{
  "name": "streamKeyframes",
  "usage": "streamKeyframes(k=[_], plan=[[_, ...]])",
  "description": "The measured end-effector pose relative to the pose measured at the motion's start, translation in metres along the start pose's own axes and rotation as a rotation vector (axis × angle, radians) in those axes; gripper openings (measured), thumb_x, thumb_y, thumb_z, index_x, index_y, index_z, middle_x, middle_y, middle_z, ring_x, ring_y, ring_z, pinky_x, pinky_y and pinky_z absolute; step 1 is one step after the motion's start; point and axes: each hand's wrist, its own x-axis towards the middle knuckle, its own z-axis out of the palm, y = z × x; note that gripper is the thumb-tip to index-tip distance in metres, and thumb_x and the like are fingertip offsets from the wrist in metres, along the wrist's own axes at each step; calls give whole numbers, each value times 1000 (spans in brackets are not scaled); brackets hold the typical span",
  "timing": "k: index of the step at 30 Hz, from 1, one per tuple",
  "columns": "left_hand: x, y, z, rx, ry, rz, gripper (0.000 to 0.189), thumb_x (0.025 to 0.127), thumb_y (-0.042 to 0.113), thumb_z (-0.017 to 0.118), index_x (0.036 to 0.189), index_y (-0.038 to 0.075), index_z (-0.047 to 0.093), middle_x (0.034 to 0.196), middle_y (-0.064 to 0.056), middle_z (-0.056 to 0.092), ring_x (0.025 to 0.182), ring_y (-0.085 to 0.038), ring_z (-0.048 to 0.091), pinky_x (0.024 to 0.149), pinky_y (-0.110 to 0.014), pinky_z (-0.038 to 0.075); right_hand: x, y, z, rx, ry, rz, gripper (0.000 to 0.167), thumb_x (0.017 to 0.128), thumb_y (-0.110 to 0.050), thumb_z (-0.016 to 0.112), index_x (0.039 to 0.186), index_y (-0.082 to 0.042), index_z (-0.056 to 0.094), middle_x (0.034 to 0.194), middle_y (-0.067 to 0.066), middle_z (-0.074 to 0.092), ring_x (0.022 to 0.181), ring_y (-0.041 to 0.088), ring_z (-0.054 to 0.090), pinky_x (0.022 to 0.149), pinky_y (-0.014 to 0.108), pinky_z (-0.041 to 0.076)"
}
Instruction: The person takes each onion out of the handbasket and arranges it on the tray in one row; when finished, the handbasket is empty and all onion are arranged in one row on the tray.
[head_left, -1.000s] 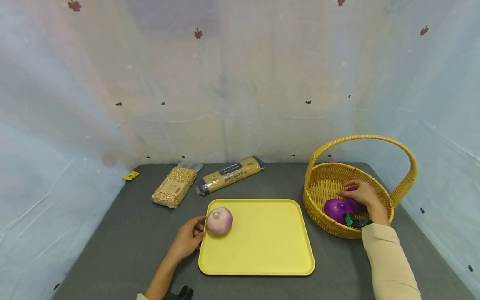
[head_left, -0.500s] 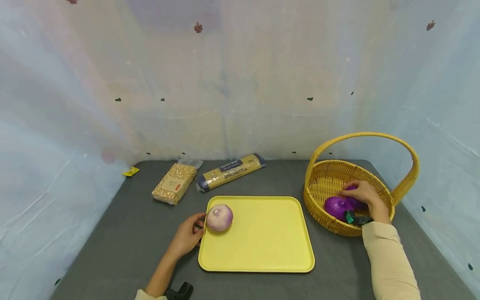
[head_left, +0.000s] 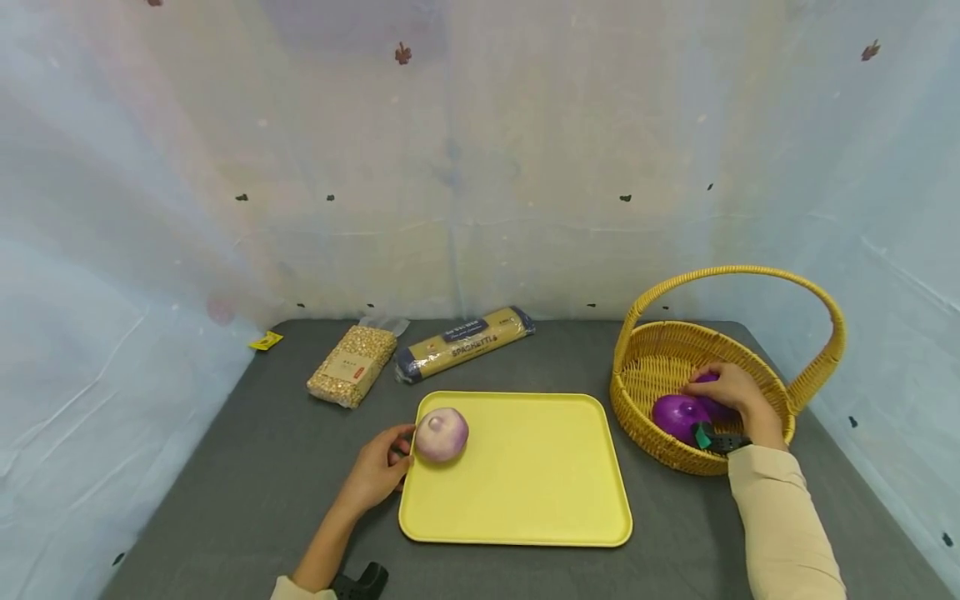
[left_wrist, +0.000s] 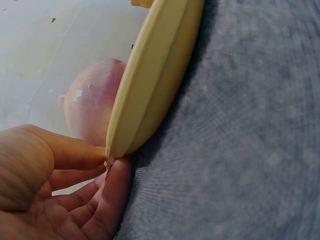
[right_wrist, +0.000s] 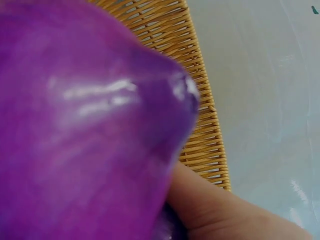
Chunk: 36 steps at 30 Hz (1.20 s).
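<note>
A pale purple-and-white onion (head_left: 442, 434) sits at the left side of a yellow tray (head_left: 525, 483). My left hand (head_left: 378, 468) pinches the tray's left rim, thumb above and fingers below, as the left wrist view shows; the onion (left_wrist: 95, 100) stands just past the rim there. On the right, my right hand (head_left: 733, 392) reaches into a wicker basket (head_left: 652, 367) and grips a deep purple onion (head_left: 718, 410), partly hidden under the hand. Another glossy purple onion (head_left: 677, 417) lies beside it and fills much of the right wrist view.
Behind the tray lie a bag of yellow grains (head_left: 352, 364) and a spaghetti packet (head_left: 465, 343). The basket's tall handle (head_left: 731, 270) arches over the right hand. A pale curtain (head_left: 480, 167) hangs at the back, and a small yellow label (head_left: 266, 341) lies at the table's left edge.
The head view has shifted slightly. Both hands, the tray and the onions keep the same places relative to each other.
</note>
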Motion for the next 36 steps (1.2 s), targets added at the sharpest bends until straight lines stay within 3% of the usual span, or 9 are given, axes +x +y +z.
streamKeyframes(k=[7,13,19,24,36], plan=[[-1,2,0,-3,-10,-7,43,81,-11,59,123,-2,54,87,-11,53,57,-14,53,40,-26,50,-1,0,0,-37,10,-39,41,81,-34,69,97,3,64,95,22,61,86,33,55,75,47,47],[-2,3,-1,1,-7,-16,43,82,-10,59,123,-2,54,87,-10,54,57,-14,54,40,-26,50,-2,-9,-4,-59,5,-93,38,82,-33,68,95,2,65,91,17,63,83,28,56,69,36,45],[-1,4,0,1,-5,-8,43,81,-11,59,123,-2,54,87,-10,54,57,-14,54,40,-26,50,-2,-28,-17,-53,13,-176,39,82,-34,68,100,0,64,98,21,61,85,30,56,65,32,47],[-2,2,0,5,-12,-18,43,82,-11,58,124,-2,54,86,-10,53,57,-14,54,40,-26,50,-6,-45,-27,-9,24,-203,46,81,-39,69,108,-3,60,107,24,57,88,34,57,62,36,52],[-1,2,0,8,-4,-19,44,82,-11,59,125,-2,54,87,-10,53,57,-14,54,40,-26,50,-27,-94,-50,7,93,-326,46,79,-37,72,110,-5,60,105,21,58,87,34,57,59,32,51]])
